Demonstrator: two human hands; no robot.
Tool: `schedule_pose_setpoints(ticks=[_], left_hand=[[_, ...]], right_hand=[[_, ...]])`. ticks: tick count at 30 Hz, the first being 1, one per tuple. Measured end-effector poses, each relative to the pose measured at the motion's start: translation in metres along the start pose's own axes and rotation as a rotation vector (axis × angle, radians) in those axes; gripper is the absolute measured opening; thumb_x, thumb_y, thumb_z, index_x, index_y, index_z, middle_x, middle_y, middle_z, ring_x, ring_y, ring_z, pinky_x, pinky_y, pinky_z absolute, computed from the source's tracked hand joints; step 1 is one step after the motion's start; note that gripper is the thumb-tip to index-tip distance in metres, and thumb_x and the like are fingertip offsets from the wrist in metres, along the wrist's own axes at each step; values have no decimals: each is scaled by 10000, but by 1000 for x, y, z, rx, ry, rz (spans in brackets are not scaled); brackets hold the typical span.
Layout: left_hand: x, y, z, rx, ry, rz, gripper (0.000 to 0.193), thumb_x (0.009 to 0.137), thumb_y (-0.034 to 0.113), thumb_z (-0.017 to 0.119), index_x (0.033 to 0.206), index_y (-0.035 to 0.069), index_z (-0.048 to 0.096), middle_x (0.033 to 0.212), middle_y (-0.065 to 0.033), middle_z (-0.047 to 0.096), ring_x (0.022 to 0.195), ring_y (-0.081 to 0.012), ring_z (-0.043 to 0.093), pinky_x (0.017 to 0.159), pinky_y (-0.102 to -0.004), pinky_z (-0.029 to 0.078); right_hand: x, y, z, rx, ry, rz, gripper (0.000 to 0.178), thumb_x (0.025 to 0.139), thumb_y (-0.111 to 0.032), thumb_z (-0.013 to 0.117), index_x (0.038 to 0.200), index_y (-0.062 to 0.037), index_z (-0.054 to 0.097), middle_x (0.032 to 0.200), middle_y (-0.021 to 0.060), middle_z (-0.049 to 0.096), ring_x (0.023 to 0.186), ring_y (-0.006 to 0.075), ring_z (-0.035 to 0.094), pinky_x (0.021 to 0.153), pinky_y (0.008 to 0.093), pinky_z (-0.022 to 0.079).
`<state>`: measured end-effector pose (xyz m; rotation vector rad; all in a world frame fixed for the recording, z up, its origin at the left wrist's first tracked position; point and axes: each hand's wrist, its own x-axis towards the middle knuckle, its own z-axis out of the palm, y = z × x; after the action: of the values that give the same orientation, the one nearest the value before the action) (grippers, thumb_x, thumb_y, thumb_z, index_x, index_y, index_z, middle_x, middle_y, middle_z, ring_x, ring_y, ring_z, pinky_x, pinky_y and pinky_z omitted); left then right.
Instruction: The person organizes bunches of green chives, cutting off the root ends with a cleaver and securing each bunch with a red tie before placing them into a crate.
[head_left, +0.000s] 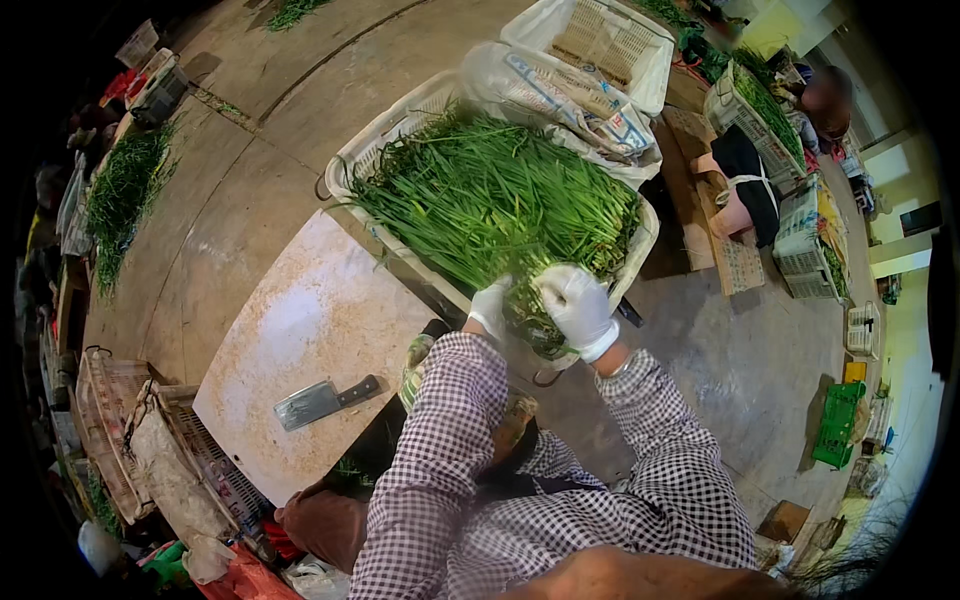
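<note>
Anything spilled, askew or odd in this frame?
Loose chive-like greens lie at far left, apparently on the floor, outside any crate; odd, since similar stalks sit piled in the white crate. Whether spilled or set there, I can't tell.

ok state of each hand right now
Left hand: seems closed on greens, though blurred.
Right hand: curled shut; whether holding any cannot be told.

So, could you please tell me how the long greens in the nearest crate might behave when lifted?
The greens would probably flop, since they look long and thin. A small bunch is likely light, each leaf being narrow. Neighbours may drag along, as they overlap in the crate.
</note>
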<state>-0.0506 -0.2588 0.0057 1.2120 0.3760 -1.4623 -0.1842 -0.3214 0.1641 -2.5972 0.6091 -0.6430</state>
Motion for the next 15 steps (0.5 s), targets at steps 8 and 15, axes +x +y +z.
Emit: schedule_pose_setpoints(ticks=[8,15], left_hand=[[-29,1,15,-177,-269,-45,357,990,302,521,1263,77,570,1190,-135,631,1042,-302,625,860,-453,541],[-13,-6,4,-27,-241,105,364,969,210,559,1281,23,543,1201,-105,601,1053,-256,573,881,-419,471]], right_hand=[[23,49,33,-195,-172,270,763,840,-491,616,1376,26,451,1334,237,528,1193,385,515,1011,429,418],[65,16,55,-533,-419,341,973,704,-503,764,1452,-33,357,1336,213,495,1068,313,568,825,416,487]])
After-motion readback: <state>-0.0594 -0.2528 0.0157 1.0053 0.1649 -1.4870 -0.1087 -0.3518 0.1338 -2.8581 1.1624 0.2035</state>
